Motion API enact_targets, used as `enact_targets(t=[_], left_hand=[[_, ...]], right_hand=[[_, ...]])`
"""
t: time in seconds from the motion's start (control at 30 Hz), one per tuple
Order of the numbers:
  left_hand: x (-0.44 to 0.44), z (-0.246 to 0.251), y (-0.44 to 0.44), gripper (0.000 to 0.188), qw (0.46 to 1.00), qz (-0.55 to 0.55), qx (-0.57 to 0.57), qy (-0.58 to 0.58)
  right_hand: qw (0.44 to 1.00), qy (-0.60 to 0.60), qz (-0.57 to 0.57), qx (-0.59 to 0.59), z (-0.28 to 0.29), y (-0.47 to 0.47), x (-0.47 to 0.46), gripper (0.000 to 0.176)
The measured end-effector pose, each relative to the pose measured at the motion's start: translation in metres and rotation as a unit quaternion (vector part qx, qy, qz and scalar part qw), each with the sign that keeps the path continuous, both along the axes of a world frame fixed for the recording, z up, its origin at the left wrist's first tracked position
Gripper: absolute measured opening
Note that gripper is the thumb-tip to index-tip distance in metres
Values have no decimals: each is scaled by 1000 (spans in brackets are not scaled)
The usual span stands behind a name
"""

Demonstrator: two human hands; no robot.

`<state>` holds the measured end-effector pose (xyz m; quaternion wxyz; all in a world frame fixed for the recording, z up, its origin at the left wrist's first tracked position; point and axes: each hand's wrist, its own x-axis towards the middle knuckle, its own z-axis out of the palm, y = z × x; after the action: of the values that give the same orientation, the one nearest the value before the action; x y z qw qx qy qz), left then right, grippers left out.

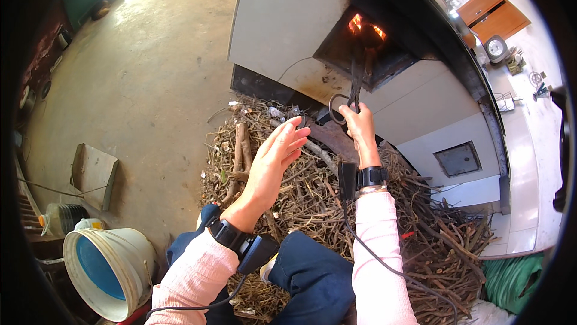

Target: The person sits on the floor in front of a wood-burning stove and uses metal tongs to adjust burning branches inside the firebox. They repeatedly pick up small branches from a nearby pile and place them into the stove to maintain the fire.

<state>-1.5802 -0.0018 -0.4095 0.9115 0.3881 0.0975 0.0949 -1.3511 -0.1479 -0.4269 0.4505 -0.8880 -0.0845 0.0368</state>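
Observation:
My right hand (pixel 359 124) is closed around the handles of dark metal fire tongs (pixel 356 79), one ring-shaped handle loop showing on its left. The tongs reach into the square firebox opening (pixel 331 50) of a tiled stove, where a fire (pixel 363 27) burns; their far ends are hard to make out against the dark inside. Raised over the heap of twigs, my left hand (pixel 280 147) is empty, its fingers extended and slightly apart. Beneath both hands lie dry sticks and twigs (pixel 311 190), with thicker pieces of wood (pixel 242 147) among them.
A white bucket (pixel 146 253) with a blue inside stands at lower left beside a plastic jug (pixel 63 219). Farther back is a metal dustpan (pixel 94 167). The stove's tiled front (pixel 288 14) rises ahead; a small metal door (pixel 459 159) and a green bundle (pixel 514 282) are at right.

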Motion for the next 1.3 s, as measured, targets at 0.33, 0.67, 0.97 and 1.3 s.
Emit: enact_targets(t=[0.33, 0.67, 0.97, 1.3], left_hand=[[0, 3, 0, 56, 1000, 0, -11, 0], [1, 2, -3, 55, 1000, 1, -10, -4], [-1, 5, 0, 55, 1000, 4, -8, -3], [-1, 3, 3, 54, 1000, 5, -12, 2]], right_hand=[[970, 125, 37, 203, 25, 9, -2, 22], [879, 232, 47, 414, 48, -3, 12, 28], [873, 240, 84, 417, 51, 21, 0, 37], [893, 224, 60, 386, 38, 4, -4, 28]])
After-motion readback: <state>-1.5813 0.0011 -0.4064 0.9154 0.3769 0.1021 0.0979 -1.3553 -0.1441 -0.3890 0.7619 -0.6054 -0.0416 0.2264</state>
